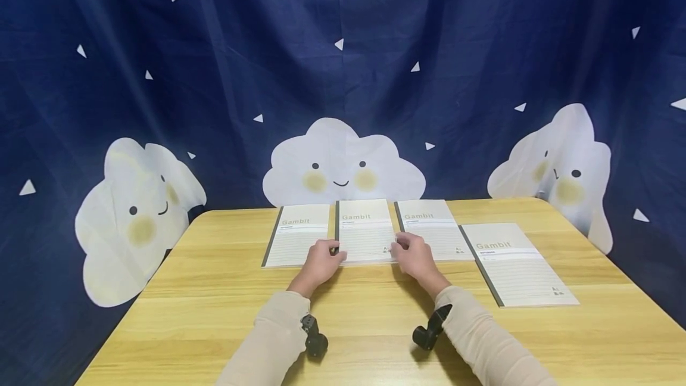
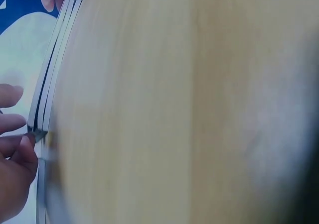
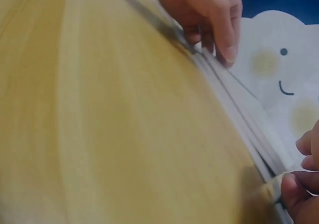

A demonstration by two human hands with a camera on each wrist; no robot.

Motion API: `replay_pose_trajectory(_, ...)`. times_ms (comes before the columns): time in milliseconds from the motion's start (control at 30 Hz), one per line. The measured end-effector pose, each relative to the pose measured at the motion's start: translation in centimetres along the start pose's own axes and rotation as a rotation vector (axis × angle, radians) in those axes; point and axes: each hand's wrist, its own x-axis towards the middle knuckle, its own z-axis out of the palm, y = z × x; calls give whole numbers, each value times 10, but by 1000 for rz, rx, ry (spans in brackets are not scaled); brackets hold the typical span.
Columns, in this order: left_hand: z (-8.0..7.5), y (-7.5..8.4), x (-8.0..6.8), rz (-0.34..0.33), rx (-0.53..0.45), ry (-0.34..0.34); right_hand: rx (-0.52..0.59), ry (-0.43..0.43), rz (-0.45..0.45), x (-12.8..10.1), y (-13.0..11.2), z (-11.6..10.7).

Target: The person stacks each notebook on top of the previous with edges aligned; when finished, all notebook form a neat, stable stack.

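Observation:
Several pale Gambit notebooks with dark spines lie side by side on the wooden table. Both hands are at the middle notebook [image 1: 364, 231]. My left hand [image 1: 321, 264] pinches its near left corner by the dark spine; the left wrist view shows the thumb and fingers [image 2: 12, 147] there. At the near right corner, my right hand [image 1: 417, 258] pinches the edge between thumb [image 3: 294, 189] and fingers. Edge-on in the wrist views, the middle notebook shows as thin stacked layers [image 2: 52, 69]. The left notebook [image 1: 300, 234] and the right-of-middle notebook [image 1: 436, 237] lie close on either side.
Another notebook [image 1: 520, 267] lies nearer and farther right on the wooden table [image 1: 370, 326]. A dark blue curtain [image 1: 343, 76] with white clouds hangs behind the far edge. Each wrist carries a small black camera [image 1: 316, 341].

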Motion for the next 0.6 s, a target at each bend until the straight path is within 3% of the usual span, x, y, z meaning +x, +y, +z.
replay_pose_trajectory(233,6,15,1,74,43,150,6,-17,48,5,2,-20)
replay_pose_trajectory(433,15,37,2,36,-57,114,7,-41,97,7,11,-40)
replay_pose_trajectory(600,32,54,1,31,-124,68,-1,-70,111,7,21,-59)
